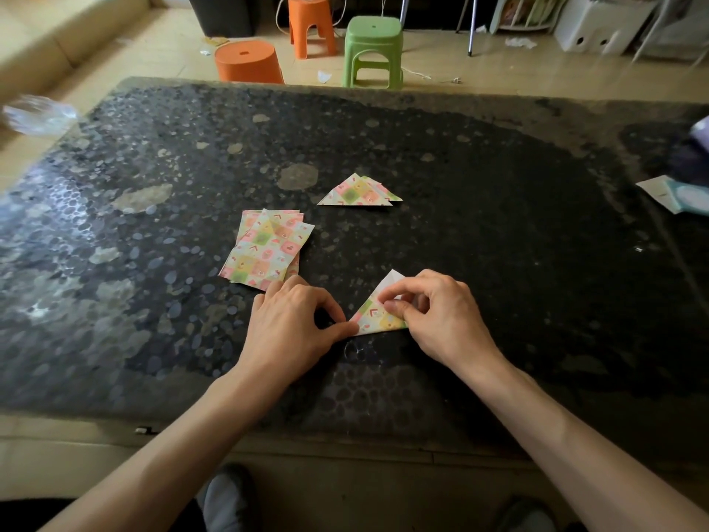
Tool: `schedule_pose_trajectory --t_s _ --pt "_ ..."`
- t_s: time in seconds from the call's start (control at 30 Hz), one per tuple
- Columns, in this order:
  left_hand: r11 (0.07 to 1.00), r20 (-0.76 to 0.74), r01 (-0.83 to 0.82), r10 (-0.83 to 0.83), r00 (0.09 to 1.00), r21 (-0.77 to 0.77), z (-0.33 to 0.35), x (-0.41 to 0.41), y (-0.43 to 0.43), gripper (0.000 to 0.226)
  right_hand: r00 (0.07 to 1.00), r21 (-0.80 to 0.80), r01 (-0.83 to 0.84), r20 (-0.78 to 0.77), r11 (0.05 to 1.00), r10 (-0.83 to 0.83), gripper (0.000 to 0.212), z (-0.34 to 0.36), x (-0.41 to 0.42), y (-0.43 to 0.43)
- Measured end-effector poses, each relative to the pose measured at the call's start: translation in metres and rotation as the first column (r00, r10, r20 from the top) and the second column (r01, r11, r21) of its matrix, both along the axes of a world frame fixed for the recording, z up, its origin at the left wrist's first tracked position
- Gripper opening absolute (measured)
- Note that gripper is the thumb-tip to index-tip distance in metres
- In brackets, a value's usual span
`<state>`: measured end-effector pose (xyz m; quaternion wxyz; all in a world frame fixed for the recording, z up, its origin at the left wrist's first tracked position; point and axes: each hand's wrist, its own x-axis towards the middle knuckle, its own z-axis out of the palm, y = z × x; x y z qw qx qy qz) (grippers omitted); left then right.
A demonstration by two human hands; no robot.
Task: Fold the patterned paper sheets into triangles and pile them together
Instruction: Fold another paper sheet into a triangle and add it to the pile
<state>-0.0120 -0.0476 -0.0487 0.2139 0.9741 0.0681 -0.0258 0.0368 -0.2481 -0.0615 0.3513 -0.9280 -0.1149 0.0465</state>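
Head view shows the left hand (295,320) pinching the left corner of a paper triangle (374,316) with curled fingers. The right hand (441,312) pinches its right side, and the paper lies on the dark table (518,232), a little way in from the near edge. A stack of flat sheets (264,249) sits right by the left hand's fingers and a small pile of triangles (358,192) lies farther back, with lots of table top spreading to the far edge and both sides; the sheets show pink, green and yellow squares with tiny pictures too small to read.
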Motion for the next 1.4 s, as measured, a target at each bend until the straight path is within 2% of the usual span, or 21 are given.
schedule_pose_trajectory --t_s 0.23,0.63,0.87,1.17,1.4 --pt "0.979 0.041 0.148 -0.144 0.989 -0.138 -0.002 0.002 0.005 0.011 1.000 -0.001 0.013 0.015 1.000 -0.013 0.013 -0.001 -0.001 0.002" --pt "0.948 -0.102 0.228 -0.255 0.961 -0.225 0.005 0.010 0.023 0.024 0.999 0.003 0.028 0.017 1.000 -0.028 0.014 0.000 -0.002 0.002" --pt "0.946 -0.026 0.229 -0.241 0.970 -0.230 0.000 0.011 0.020 0.012 0.999 0.002 0.032 0.014 0.999 -0.032 0.014 -0.001 -0.003 0.001" --pt "0.948 0.016 0.188 -0.191 0.982 -0.256 -0.002 0.011 0.018 0.010 0.999 0.005 0.038 0.016 0.999 -0.038 0.012 0.000 -0.003 0.002" --pt "0.955 0.031 0.211 -0.209 0.977 -0.207 -0.003 0.011 0.017 0.012 0.999 -0.020 0.034 0.003 0.999 -0.033 0.013 0.002 -0.003 0.002"
